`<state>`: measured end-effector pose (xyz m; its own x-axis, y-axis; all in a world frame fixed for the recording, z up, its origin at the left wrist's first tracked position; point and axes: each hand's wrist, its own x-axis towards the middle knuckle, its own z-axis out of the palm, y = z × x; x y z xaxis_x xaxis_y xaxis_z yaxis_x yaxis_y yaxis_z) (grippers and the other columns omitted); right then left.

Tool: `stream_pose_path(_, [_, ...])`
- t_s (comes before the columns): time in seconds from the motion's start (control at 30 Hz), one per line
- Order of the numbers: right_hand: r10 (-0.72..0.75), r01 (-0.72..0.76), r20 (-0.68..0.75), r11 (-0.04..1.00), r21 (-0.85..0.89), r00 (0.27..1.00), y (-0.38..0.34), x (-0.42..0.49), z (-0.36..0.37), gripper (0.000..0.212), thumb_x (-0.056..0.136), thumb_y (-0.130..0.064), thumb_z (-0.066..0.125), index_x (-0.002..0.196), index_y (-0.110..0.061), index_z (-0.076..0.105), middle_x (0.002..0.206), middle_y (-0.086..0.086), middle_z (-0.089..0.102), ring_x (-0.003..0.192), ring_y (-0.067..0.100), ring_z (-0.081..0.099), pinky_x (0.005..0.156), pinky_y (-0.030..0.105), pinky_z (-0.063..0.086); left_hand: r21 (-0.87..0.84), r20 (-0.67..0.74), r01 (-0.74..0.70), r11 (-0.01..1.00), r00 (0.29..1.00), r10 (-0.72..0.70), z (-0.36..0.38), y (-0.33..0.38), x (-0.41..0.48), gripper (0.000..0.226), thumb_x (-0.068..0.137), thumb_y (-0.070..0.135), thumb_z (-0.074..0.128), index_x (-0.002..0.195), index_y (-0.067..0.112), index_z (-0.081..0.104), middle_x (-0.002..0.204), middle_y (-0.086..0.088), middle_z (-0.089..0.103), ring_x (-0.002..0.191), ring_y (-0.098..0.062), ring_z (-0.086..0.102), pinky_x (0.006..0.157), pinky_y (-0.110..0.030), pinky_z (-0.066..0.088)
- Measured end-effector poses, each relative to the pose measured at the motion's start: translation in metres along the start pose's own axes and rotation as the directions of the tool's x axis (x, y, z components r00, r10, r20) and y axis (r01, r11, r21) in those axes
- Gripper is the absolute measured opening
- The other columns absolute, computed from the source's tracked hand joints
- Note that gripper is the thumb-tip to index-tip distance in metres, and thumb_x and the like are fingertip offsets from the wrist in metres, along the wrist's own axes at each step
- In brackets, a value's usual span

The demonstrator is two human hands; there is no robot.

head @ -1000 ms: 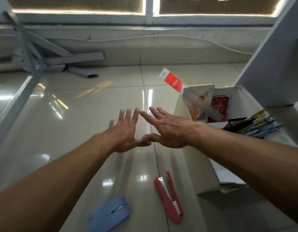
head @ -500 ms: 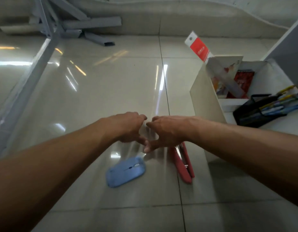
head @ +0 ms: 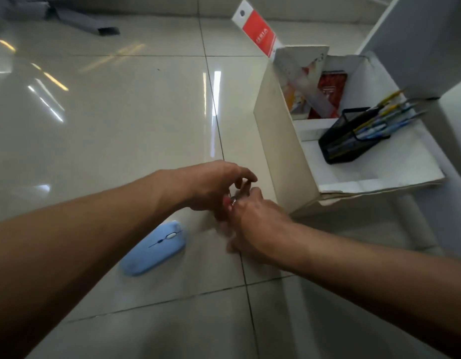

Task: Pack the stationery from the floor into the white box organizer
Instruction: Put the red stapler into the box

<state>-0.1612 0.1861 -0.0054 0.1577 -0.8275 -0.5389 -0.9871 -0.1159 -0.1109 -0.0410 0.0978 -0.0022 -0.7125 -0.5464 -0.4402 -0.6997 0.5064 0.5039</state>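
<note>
Both hands meet over the red stapler (head: pixel 227 202) on the floor tiles, just left of the white box organizer (head: pixel 281 151). Only a sliver of its red body and metal shows between them. My left hand (head: pixel 211 185) curls its fingers over the stapler's far end. The near part is covered and gripped by my right hand (head: pixel 258 224). A light blue computer mouse (head: pixel 157 247) lies on the floor under my left forearm. Inside the organizer stand a black mesh pen holder (head: pixel 338 143) with several pens, a red-and-white ruler pack (head: pixel 260 35) and booklets (head: pixel 302 73).
White furniture (head: pixel 431 35) rises right behind the organizer, with a white leg (head: pixel 411 216) at its foot. Grey metal bars (head: pixel 89 24) lie on the floor at the far left. Glossy tiles (head: pixel 120 125) stretch to the left of the box.
The view has tilted down and closer. Both hands went from spread open in the air down to the floor and closed around the red stapler, which now is mostly hidden.
</note>
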Motion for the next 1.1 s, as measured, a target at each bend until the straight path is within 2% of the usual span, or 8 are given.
stream_pose_path(0.2, [0.044, -0.023, -0.086, 0.974, 0.224, 0.995, 0.007, -0.004, 0.018, 0.075, 0.09, -0.016, 0.077, 0.15, -0.009, 0.032, 0.122, 0.014, 0.052, 0.084, 0.024, 0.054, 0.071, 0.029, 0.042, 0.066, -0.004, -0.032, 0.997, 0.999, 0.032, 0.004, 0.002, 0.014, 0.085, 0.073, 0.012, 0.09, 0.147, 0.031, 0.051, 0.129, 0.004, 0.059, 0.094, -0.009, 0.06, 0.081, -0.017, 0.046])
stream_pose_path(0.3, [0.049, -0.025, -0.051, 0.918, 0.396, 0.997, 0.013, 0.001, 0.002, 0.07, 0.092, -0.018, 0.074, 0.149, -0.012, 0.034, 0.13, 0.013, 0.056, 0.105, 0.028, 0.064, 0.075, 0.028, 0.046, -0.069, 0.023, 0.023, 0.997, 0.999, -0.022, -0.01, -0.007, 0.014, 0.094, 0.075, 0.014, 0.089, 0.154, 0.031, 0.041, 0.131, 0.008, 0.063, 0.095, -0.007, 0.067, 0.087, -0.02, 0.051])
stream_pose_path(0.37, [0.032, -0.013, -0.026, 0.849, 0.528, 0.999, 0.017, 0.007, -0.018, 0.058, 0.092, -0.023, 0.075, 0.141, -0.017, 0.043, 0.119, 0.007, 0.063, 0.097, 0.025, 0.069, 0.073, 0.027, 0.054, -0.162, 0.021, 0.053, 0.985, 0.998, -0.051, -0.033, -0.015, 0.009, 0.094, 0.069, 0.027, 0.093, 0.151, 0.03, 0.048, 0.125, 0.015, 0.069, 0.096, -0.003, 0.071, 0.093, -0.028, 0.056])
stream_pose_path(0.53, [0.04, 0.044, -0.087, 0.611, 0.79, 0.995, 0.023, 0.019, -0.077, 0.024, 0.095, -0.021, 0.071, 0.115, -0.011, 0.063, 0.095, 0.013, 0.073, 0.08, 0.029, 0.076, 0.073, 0.044, 0.067, -0.361, -0.293, 0.009, 0.933, 0.948, -0.123, -0.091, -0.032, -0.01, 0.052, 0.061, 0.063, 0.078, 0.104, 0.034, 0.081, 0.092, 0.017, 0.078, 0.087, -0.002, 0.075, 0.084, -0.035, 0.062])
stream_pose_path(0.67, [0.057, 0.169, -0.204, 0.372, 0.913, 0.977, 0.027, 0.026, -0.109, 0.029, 0.106, -0.022, 0.052, 0.131, -0.008, 0.055, 0.111, 0.016, 0.067, 0.093, 0.03, 0.075, 0.081, 0.048, 0.065, -0.567, -0.529, -0.19, 0.801, 0.829, -0.178, -0.107, -0.027, -0.006, 0.049, 0.075, 0.053, 0.077, 0.102, 0.013, 0.079, 0.091, -0.003, 0.079, 0.087, -0.019, 0.077, 0.076, -0.035, 0.065])
stream_pose_path(0.8, [0.065, 0.248, -0.274, 0.268, 0.931, 0.959, 0.034, 0.031, -0.121, 0.033, 0.109, -0.02, 0.049, 0.139, -0.005, 0.05, 0.119, 0.019, 0.065, 0.094, 0.035, 0.076, 0.082, 0.051, 0.065, -0.517, -0.683, -0.252, 0.818, 0.698, -0.216, -0.117, -0.007, 0.007, 0.047, 0.074, 0.055, 0.08, 0.097, 0.014, 0.079, 0.086, 0.0, 0.078, 0.078, -0.015, 0.077, 0.077, -0.039, 0.064])
stream_pose_path(0.97, [0.164, 0.35, -0.388, 0.216, 0.911, 0.907, 0.065, 0.026, -0.149, 0.021, 0.101, -0.02, 0.065, 0.118, -0.008, 0.067, 0.111, 0.017, 0.069, 0.095, 0.034, 0.074, 0.074, 0.046, 0.066, -0.473, -0.785, -0.331, 0.817, 0.579, -0.22, -0.136, 0.022, 0.03, 0.033, 0.079, 0.051, 0.081, 0.089, 0.02, 0.08, 0.082, 0.004, 0.078, 0.076, -0.014, 0.077, 0.079, -0.045, 0.063])
stream_pose_path(1.1, [0.282, 0.396, -0.502, 0.357, 0.846, 0.817, 0.094, 0.018, -0.158, 0.017, 0.093, -0.028, 0.077, 0.103, -0.015, 0.074, 0.098, 0.009, 0.077, 0.084, 0.024, 0.078, 0.069, 0.044, 0.067, -0.449, -0.81, -0.351, 0.822, 0.549, -0.208, -0.144, 0.045, 0.058, 0.025, 0.084, 0.043, 0.079, 0.091, 0.019, 0.081, 0.082, 0.006, 0.078, 0.077, -0.011, 0.076, 0.079, -0.042, 0.063])
